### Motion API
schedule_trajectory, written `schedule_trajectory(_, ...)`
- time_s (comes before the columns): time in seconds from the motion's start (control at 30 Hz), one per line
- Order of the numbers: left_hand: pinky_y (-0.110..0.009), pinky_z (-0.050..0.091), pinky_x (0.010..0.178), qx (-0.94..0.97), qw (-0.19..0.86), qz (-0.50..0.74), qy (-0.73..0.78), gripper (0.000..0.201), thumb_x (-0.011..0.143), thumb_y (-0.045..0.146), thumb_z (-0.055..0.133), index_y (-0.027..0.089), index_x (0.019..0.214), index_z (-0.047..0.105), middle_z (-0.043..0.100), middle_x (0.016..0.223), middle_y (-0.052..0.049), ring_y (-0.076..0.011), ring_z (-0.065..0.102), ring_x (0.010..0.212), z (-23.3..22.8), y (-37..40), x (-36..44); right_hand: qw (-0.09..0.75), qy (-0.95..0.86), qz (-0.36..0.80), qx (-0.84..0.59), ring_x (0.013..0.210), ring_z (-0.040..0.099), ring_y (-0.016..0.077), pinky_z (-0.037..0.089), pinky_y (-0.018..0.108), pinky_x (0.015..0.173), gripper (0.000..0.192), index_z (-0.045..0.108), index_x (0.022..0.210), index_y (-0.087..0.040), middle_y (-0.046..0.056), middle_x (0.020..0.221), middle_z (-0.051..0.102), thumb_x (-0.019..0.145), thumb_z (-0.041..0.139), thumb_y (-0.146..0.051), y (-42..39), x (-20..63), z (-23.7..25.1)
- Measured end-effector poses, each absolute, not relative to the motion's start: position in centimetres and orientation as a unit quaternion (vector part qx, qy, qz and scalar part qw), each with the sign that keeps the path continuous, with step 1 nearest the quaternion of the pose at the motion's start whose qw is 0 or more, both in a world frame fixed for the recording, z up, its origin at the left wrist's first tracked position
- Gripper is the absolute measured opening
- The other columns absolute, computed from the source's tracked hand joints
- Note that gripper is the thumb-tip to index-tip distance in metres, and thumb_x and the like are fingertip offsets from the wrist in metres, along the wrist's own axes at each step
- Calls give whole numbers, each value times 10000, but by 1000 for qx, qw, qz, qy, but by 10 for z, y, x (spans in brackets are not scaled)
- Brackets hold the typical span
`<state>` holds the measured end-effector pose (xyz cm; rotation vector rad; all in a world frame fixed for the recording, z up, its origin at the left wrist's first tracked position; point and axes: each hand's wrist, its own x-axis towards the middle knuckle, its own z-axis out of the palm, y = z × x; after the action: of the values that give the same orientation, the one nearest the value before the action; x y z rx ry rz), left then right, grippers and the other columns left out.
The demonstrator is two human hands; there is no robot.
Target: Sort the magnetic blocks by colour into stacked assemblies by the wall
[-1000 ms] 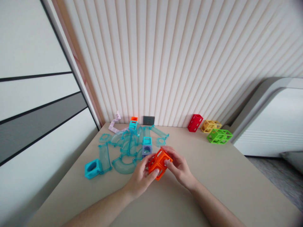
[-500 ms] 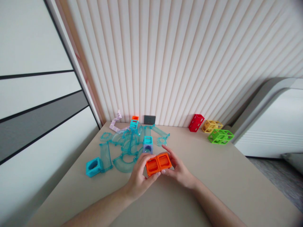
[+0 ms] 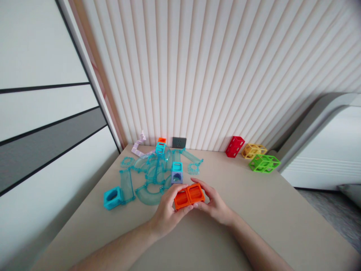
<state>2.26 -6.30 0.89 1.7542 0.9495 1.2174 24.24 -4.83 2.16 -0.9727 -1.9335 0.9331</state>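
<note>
Orange plastic, a block of two open-faced cubes joined side by side (image 3: 188,195), sits between my hands just above the beige tabletop (image 3: 254,210), near its middle. My left hand (image 3: 166,212) closes around the block's left end, thumb along the near edge and fingers curled over the far side. My right hand (image 3: 216,205) grips the right end the same way. Whether the two halves are fully seated against each other I cannot tell from this angle; the seam looks flush.

To do this well, I judge that even pressure from both ends, with the top faces level, keeps the halves aligned. Just beyond the block lie translucent teal curved track pieces (image 3: 149,177) and a small lilac cube (image 3: 176,177), close enough to bump. Red (image 3: 234,146), yellow (image 3: 252,150) and green (image 3: 263,163) lattice frames stand well apart by the ribbed wall.
</note>
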Motion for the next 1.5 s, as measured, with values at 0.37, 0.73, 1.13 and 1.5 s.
schedule_trajectory(0.37,-389,571,938,515,560,540,360,511,802,483,770,219,1214,620,720,1192,-108,-274,695,1073,15,-66,24,399,-740,404,-359,1394,495,305,404,487,1151,881,298,1585,-271,134,1543,487,862,736,-519,-53,232,19)
schedule_trajectory(0.73,-444,496,1038,456,656,505,327,541,738,443,846,182,1188,695,736,1206,-137,-315,669,1157,19,-56,27,467,-699,375,-391,964,665,218,537,378,923,639,485,1482,-266,58,1048,718,922,668,-515,-48,232,9)
schedule_trajectory(1.13,-416,469,1063,421,693,520,269,406,853,325,774,194,1215,645,693,1273,-124,-277,636,1207,2,-54,32,418,-712,396,-402,833,632,200,506,315,759,475,722,1189,-201,65,983,736,902,661,-575,-47,225,25)
schedule_trajectory(1.5,-413,508,1033,434,673,523,292,438,838,341,786,206,1230,646,696,1273,-118,-287,653,1193,4,-54,33,404,-710,385,-430,837,643,194,506,309,770,362,728,1133,-195,61,1015,752,926,668,-485,-49,224,27)
